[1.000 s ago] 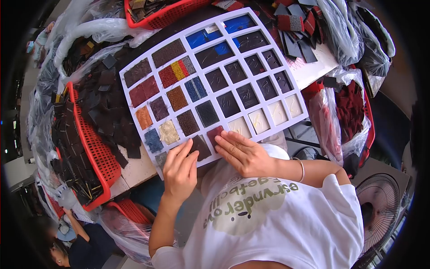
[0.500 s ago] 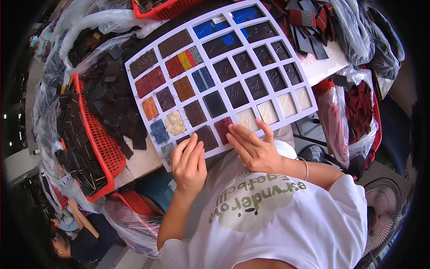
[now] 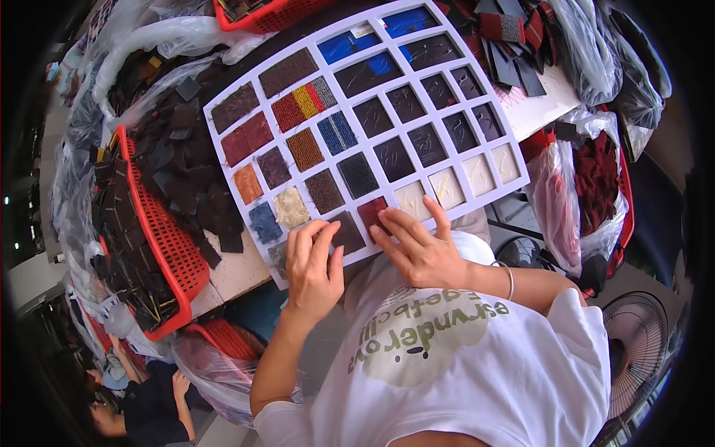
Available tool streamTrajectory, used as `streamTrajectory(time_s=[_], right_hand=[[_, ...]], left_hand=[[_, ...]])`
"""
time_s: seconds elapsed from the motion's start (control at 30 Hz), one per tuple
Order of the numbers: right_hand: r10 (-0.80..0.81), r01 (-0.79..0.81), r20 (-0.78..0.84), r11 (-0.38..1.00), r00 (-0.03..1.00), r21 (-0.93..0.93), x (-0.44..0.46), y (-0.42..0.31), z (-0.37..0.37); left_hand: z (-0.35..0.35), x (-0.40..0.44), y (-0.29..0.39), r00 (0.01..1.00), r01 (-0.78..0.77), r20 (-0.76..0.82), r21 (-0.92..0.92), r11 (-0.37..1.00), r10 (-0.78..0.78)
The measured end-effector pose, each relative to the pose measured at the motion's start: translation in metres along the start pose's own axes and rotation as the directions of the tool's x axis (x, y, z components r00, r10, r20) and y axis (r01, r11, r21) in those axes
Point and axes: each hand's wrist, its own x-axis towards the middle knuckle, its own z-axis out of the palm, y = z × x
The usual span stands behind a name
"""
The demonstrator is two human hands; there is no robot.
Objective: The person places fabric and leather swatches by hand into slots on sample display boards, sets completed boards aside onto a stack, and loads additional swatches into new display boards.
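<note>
A white grid board (image 3: pixel 253 216) tilts across the worktable in front of me, with carpet-like sample squares on its left half. My left hand (image 3: pixel 313 272) is over the board's near edge, fingers bent and thumb apart, beside a dark grey square (image 3: pixel 347 233). It hides part of the bottom row. My right hand (image 3: pixel 421 249) has its fingers spread, with fingertips on a dark red square (image 3: pixel 371 213) and one finger reaching a cream cell (image 3: pixel 412 198). Dark and blue cells with pale glue-like squiggles, such as a black cell (image 3: pixel 392 158), fill the right half.
Left of the board, a red basket (image 3: pixel 160 231) holds dark pieces, with a heap of dark squares (image 3: pixel 201 179) beside it. Dark red scraps (image 3: pixel 596 175) fill a plastic-lined bin at right. A fan (image 3: pixel 633 343) stands lower right; another person (image 3: pixel 153 406) is at lower left.
My left hand has lifted its fingers off the dark grey square and curled them more, moving slightly left. My right hand has stayed nearly in place. The board has shifted slightly.
</note>
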Motion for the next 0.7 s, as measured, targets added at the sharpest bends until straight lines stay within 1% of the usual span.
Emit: streamTrajectory(time_s=[0.07, 0.17, 0.27, 0.33, 0.4, 0.5, 0.53, 0.6, 0.67, 0.7], right_hand=[[0.006, -0.007, 0.021, 1.0, 1.0, 0.016, 0.0, 0.0, -0.002], [0.013, -0.013, 0.004, 0.999, 1.0, 0.029, -0.001, 0.0, 0.0], [0.018, -0.016, -0.03, 0.999, 0.999, 0.042, -0.003, 0.002, 0.002], [0.016, -0.013, -0.063, 0.999, 0.998, 0.053, -0.001, 0.003, 0.0], [-0.003, 0.005, -0.058, 1.0, 0.998, 0.027, -0.002, 0.004, 0.002], [-0.021, 0.02, -0.041, 1.0, 0.999, -0.015, 0.001, 0.004, 0.002], [-0.017, 0.016, -0.036, 1.0, 0.999, -0.027, 0.003, 0.002, 0.002], [-0.006, 0.005, -0.023, 0.999, 1.0, -0.04, 0.005, 0.002, -0.001], [-0.016, 0.016, -0.014, 1.0, 1.0, -0.014, 0.012, 0.001, -0.003], [-0.012, 0.012, 0.029, 1.0, 0.999, 0.023, 0.012, 0.0, -0.002]], left_hand=[[-0.004, 0.005, 0.002, 0.999, -0.001, 0.043, 0.01, 1.0, 0.001], [-0.004, 0.007, 0.009, 0.999, 0.041, 0.016, -0.033, 0.999, -0.04], [-0.003, 0.01, 0.006, 0.998, -0.067, 0.017, 0.034, 0.997, 0.067], [-0.005, 0.01, 0.006, 0.995, -0.092, 0.039, 0.045, 0.995, 0.09], [-0.006, 0.012, 0.006, 0.992, -0.117, 0.051, 0.062, 0.991, 0.114], [-0.006, 0.013, 0.005, 0.977, -0.197, 0.101, 0.079, 0.977, 0.189], [-0.004, 0.014, 0.005, 0.976, -0.208, 0.084, 0.062, 0.976, 0.202], [0.0, 0.016, 0.006, 0.977, -0.21, 0.048, 0.028, 0.977, 0.209], [-0.002, 0.023, 0.008, 0.986, -0.166, 0.032, 0.012, 0.986, 0.166], [-0.003, 0.025, 0.008, 0.988, -0.152, 0.019, -0.002, 0.988, 0.152]])
